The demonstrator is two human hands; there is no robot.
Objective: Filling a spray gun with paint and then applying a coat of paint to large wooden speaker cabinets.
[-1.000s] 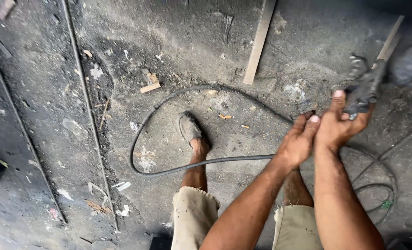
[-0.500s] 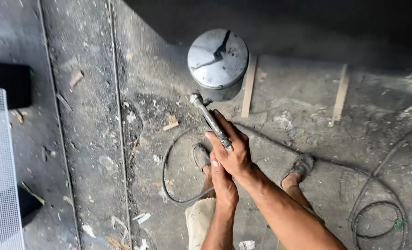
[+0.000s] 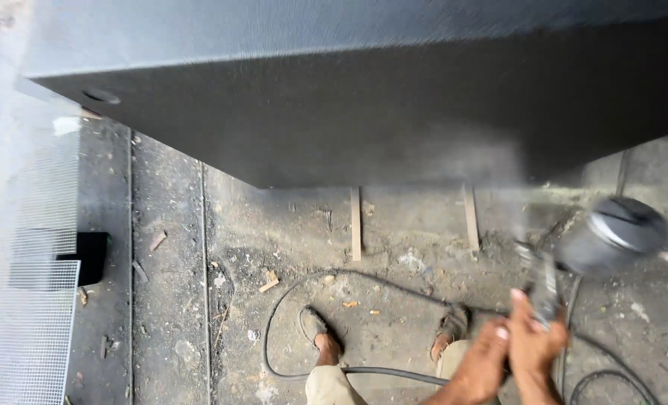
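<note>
A spray gun with a round metal cup shows blurred at the lower right. My right hand is closed around its grip. Pressed against it from the left, my left hand is closed on the gun's lower end, where the black hose seems to join. The gun points up toward a large dark grey panel that fills the top of the view. Both my feet in sandals stand on the dirty concrete floor, inside the hose's loop.
Two wooden strips lie on the floor under the panel's edge, with wood scraps around them. White wire mesh stands at the left beside a black box. More hose coils lie at the bottom right.
The view has lifted, so the dark panel now fills the top. The gun and both hands have swung from the centre to the lower right, and the cup is motion-blurred.
</note>
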